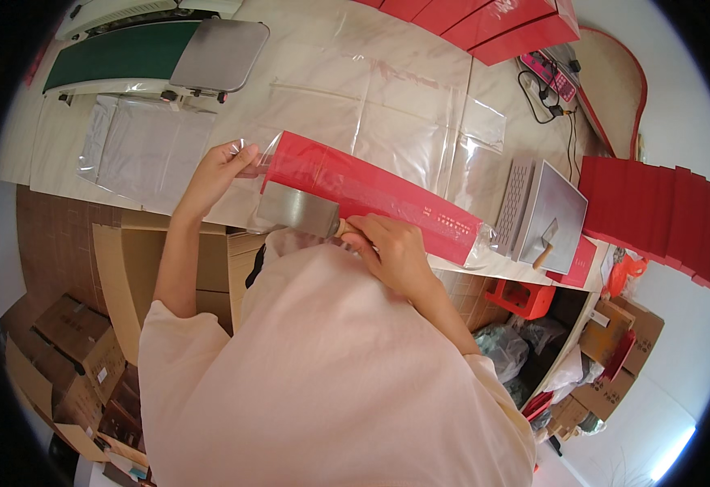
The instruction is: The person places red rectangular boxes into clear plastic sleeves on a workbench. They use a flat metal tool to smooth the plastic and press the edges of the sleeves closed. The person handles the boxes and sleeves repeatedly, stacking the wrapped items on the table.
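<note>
Gripping a scraper [300, 209] — right hand [389, 247] closed on its handle.

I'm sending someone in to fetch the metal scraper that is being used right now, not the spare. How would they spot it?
On the pale table, find the long red box in a clear bag. The scraper lies against its near edge, held by the right hand. The other scraper rests unheld on a grey metal box to the right.
</note>
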`<state>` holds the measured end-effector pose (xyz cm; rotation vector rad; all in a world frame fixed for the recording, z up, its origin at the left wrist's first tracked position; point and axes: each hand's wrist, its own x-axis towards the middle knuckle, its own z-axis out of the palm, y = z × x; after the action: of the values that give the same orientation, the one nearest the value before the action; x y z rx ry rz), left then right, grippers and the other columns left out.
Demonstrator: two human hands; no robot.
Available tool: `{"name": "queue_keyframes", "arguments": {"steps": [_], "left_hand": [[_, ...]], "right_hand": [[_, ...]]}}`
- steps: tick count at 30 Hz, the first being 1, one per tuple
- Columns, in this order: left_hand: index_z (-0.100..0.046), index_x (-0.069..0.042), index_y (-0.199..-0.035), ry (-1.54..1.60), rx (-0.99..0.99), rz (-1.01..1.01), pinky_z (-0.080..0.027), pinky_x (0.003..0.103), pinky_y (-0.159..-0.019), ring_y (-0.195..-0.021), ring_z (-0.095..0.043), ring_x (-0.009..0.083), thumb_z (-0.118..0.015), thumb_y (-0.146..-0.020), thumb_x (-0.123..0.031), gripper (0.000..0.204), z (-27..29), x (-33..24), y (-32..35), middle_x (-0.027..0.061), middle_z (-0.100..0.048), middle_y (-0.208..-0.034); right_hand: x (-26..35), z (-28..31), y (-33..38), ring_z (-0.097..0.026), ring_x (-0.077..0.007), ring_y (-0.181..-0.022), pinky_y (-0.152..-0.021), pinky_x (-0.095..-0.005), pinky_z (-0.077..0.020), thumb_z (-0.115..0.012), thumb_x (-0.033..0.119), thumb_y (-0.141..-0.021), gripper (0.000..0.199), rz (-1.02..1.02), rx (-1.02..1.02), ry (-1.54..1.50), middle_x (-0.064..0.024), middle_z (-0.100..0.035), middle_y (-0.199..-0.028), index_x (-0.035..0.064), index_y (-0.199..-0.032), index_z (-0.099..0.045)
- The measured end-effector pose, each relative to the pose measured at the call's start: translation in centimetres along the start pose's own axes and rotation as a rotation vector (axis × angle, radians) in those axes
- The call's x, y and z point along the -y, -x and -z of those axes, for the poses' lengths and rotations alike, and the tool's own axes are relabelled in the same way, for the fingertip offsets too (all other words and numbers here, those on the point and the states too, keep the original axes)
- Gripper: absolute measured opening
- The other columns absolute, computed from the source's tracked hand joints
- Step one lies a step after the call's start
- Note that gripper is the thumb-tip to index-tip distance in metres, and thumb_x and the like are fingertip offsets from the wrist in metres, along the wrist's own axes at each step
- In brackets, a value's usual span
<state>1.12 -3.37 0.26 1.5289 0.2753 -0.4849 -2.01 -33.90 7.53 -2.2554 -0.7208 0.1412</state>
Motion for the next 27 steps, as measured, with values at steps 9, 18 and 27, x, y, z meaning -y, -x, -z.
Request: {"name": "queue_keyframes", "arguments": {"steps": [9,18,27], "left_hand": [[-0.067,-0.002,-0.098,-0.093,-0.075,-0.006,-0.051,0.029,-0.084,-0.091,-0.065,0.0139,-0.070,-0.091,-0.025,0.024,-1.0,-0.2,0.5,0.0061,-0.070,-0.098],[-0.071,0.001,-0.095,-0.145,-0.151,0.063,-0.050,0.026,-0.080,-0.082,-0.063,0.0106,-0.075,-0.087,-0.026,0.028,-1.2,-0.4,0.6,0.0056,-0.070,-0.089],[-0.071,-0.002,-0.089,-0.074,-0.111,0.027,-0.052,0.027,-0.081,-0.081,-0.063,0.0099,-0.071,-0.090,-0.025,0.023,-1.1,-0.3,0.5,0.0039,-0.069,-0.085]], "right_hand": [[-0.3,0.2,0.4,-0.062,-0.0275,-0.061,-0.052,-0.0376,-0.0472,-0.072,0.018,-0.084,0.018,0.012,0.019,-0.005,-0.0083,-0.064,-0.073,0.0025,-0.092,-0.067],[-0.3,-0.1,0.8,-0.062,-0.0279,-0.063,-0.053,-0.0373,-0.0483,-0.071,0.018,-0.085,0.019,0.012,0.012,-0.028,-0.0089,-0.065,-0.076,0.0018,-0.093,-0.068],[-0.2,0.2,1.0,-0.062,-0.0272,-0.062,-0.053,-0.0367,-0.0479,-0.072,0.018,-0.085,0.018,-0.044,-0.009,-0.042,-0.0092,-0.065,-0.075,0.0024,-0.094,-0.068]]}}
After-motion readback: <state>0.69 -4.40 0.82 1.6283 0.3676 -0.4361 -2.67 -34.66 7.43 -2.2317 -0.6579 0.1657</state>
